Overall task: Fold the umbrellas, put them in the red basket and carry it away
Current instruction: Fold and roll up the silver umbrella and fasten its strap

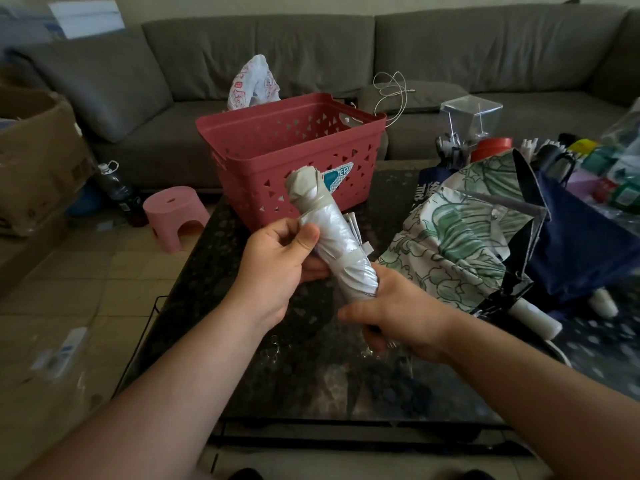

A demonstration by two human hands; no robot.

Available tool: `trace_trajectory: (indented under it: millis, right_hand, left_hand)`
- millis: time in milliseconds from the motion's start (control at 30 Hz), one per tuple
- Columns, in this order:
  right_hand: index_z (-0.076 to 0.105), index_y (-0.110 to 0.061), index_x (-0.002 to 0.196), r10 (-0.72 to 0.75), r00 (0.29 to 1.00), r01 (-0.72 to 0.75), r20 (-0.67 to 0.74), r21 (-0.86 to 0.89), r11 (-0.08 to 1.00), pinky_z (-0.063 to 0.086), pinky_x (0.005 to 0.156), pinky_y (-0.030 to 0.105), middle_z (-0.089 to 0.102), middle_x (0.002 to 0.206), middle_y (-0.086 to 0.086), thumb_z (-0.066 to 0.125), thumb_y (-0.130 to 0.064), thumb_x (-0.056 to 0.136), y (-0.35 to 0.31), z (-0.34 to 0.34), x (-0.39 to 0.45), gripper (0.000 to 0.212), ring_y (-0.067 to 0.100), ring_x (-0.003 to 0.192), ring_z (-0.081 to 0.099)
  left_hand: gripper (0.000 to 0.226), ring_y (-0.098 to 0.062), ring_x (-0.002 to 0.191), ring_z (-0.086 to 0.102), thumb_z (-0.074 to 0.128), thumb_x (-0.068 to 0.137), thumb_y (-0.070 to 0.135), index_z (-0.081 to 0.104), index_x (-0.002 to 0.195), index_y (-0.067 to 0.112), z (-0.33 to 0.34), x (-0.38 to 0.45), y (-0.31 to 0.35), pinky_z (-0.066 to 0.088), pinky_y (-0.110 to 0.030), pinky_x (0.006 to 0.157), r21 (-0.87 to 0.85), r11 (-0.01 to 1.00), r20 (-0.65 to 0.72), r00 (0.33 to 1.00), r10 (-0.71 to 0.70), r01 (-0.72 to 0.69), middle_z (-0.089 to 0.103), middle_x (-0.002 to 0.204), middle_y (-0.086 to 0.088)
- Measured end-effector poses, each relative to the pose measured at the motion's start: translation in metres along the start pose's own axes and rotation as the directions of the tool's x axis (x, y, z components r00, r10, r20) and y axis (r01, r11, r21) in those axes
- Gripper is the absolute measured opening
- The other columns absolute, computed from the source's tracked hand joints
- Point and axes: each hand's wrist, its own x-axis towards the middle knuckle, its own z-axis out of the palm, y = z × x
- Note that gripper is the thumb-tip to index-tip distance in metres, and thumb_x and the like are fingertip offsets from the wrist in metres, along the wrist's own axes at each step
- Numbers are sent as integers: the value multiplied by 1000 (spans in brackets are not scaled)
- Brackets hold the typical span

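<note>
Two hands hold a rolled silver umbrella (pixel 330 233) tilted above the dark surface (pixel 311 368). The left hand (pixel 277 268) has its grip curled round the middle of the roll, thumb pressed on the fabric; the right hand (pixel 398 320) has its grip wrapped round the lower end, the handle hidden inside. Just beyond the umbrella's upper tip stands the red basket (pixel 291 150), on the surface. To the right of the right hand lies a leaf-patterned umbrella (pixel 460 240), unfolded, over a navy umbrella (pixel 581 247).
</note>
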Motion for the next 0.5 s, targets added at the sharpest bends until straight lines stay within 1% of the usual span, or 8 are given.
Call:
trace_trajectory:
  millis: [67, 133, 233, 300, 333, 367, 433, 500]
  right_hand:
    - [49, -10, 103, 2, 1000, -3, 23, 32, 999, 39, 40, 26, 49, 57, 3, 66, 10, 90, -1, 0, 0, 29, 20, 37, 41]
    - [49, -10, 102, 1, 1000, -2, 16, 44, 999, 40, 41, 26, 49, 58, 3, 64, 11, 90, 0, 1, -1, 28, 21, 37, 42]
    - [47, -10, 98, 30, 1000, -28, -8, 123, 992, 41, 44, 28, 49, 62, 9, 66, 8, 87, 4, 2, 1, 28, 21, 40, 43]
    - [48, -11, 97, 37, 999, -33, -17, 195, 980, 42, 46, 29, 48, 62, 12, 65, 5, 84, 4, -2, 3, 27, 21, 41, 44]
    - [49, -11, 96, 36, 999, -29, -28, 211, 977, 43, 46, 29, 48, 62, 12, 66, 2, 81, 5, -3, 4, 26, 21, 41, 44]
    - [51, -10, 97, 38, 998, -28, -40, 218, 976, 43, 46, 28, 48, 62, 12, 66, -1, 78, 5, -4, 5, 26, 21, 41, 44]
    - [55, -5, 107, 37, 998, -26, -46, 221, 975, 43, 45, 28, 48, 60, 11, 66, -6, 72, 5, -4, 5, 36, 21, 40, 44]
    - [56, -1, 116, 26, 999, -17, -42, 202, 979, 43, 44, 27, 48, 59, 11, 65, -6, 73, 6, -5, 5, 45, 22, 40, 45]
  left_hand:
    - [30, -27, 73, 78, 68, 86, 34, 68, 95, 6, 0, 1, 2, 64, -38, 66, -11, 1000, 1, 1000, -6, 6, 77, 81, -10]
    - [29, -26, 75, 78, 68, 87, 35, 67, 95, 7, 0, 1, 3, 64, -39, 68, 11, 1000, 1, 1000, 10, -10, 77, 82, -8]
    - [26, -34, 89, 78, 66, 95, 33, 66, 104, 8, 3, -2, 1, 66, -44, 76, 36, 999, -5, 1000, 21, -20, 77, 98, -15]
    - [21, -40, 98, 76, 63, 102, 30, 66, 107, 10, 5, -4, -1, 65, -46, 81, 16, 1000, -4, 1000, -17, 17, 74, 111, -21]
    - [20, -41, 100, 75, 61, 104, 28, 68, 107, 8, 6, -5, -2, 65, -46, 82, 24, 999, 6, 999, -33, 32, 74, 113, -22]
    - [21, -42, 102, 74, 61, 105, 25, 69, 107, 6, 8, -6, -4, 65, -46, 83, 47, 998, 22, 999, -38, 37, 74, 113, -23]
    - [22, -38, 103, 75, 61, 105, 23, 71, 107, 3, 10, -8, -8, 64, -48, 88, 95, 995, 60, 998, -32, 26, 76, 109, -21]
    - [21, -32, 103, 76, 63, 104, 24, 71, 107, 4, 12, -10, -10, 63, -51, 92, 125, 992, 73, 997, -18, 9, 78, 106, -15]
